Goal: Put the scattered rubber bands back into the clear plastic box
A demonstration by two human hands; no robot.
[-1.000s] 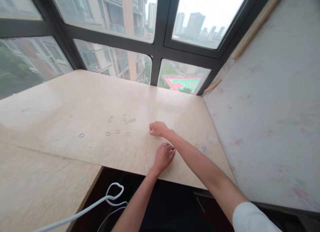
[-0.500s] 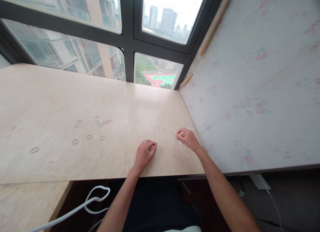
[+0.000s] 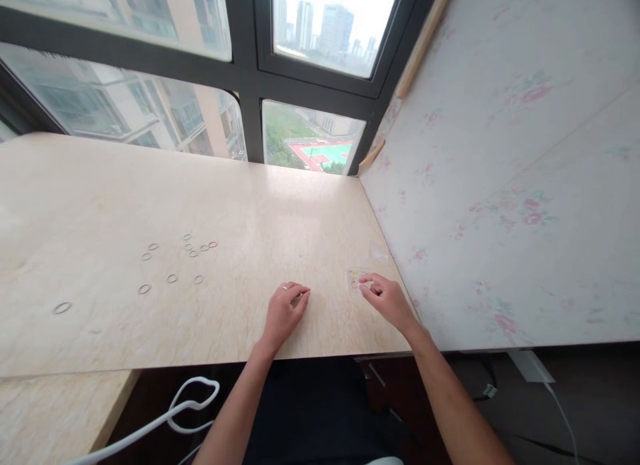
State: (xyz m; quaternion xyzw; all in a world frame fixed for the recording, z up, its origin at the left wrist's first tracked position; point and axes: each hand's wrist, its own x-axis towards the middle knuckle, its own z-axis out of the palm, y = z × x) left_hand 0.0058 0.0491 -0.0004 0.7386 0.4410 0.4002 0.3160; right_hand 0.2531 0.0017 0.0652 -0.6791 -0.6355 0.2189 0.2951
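Observation:
My left hand (image 3: pixel 287 311) rests on the tabletop with thumb and fingers pressed together; what they hold, if anything, is hidden. My right hand (image 3: pixel 387 301) is at a small clear plastic bag (image 3: pixel 349 275) near the wall. Its thumb and index finger are slightly apart. Just beside these fingertips is a small reddish ring (image 3: pixel 354 284), over the bag. A yellow ring (image 3: pixel 353 273) shows just behind it. Farther left, several thin rings lie scattered, among them a red ring (image 3: pixel 213 245), a dark ring (image 3: pixel 145 289) and one at far left (image 3: pixel 63 308).
The marble-patterned tabletop (image 3: pixel 240 318) runs up to a dark window frame (image 3: pixel 253 85). A flowered wall (image 3: pixel 465 265) bounds it on the right. Another bit of clear plastic (image 3: pixel 379 255) lies by the wall. A white cable (image 3: pixel 150 421) loops below the front edge.
My right hand has moved slightly toward me and its fingertips have parted from the ring, which is now over the bag. My left hand has stayed nearly still. The view has shifted slightly.

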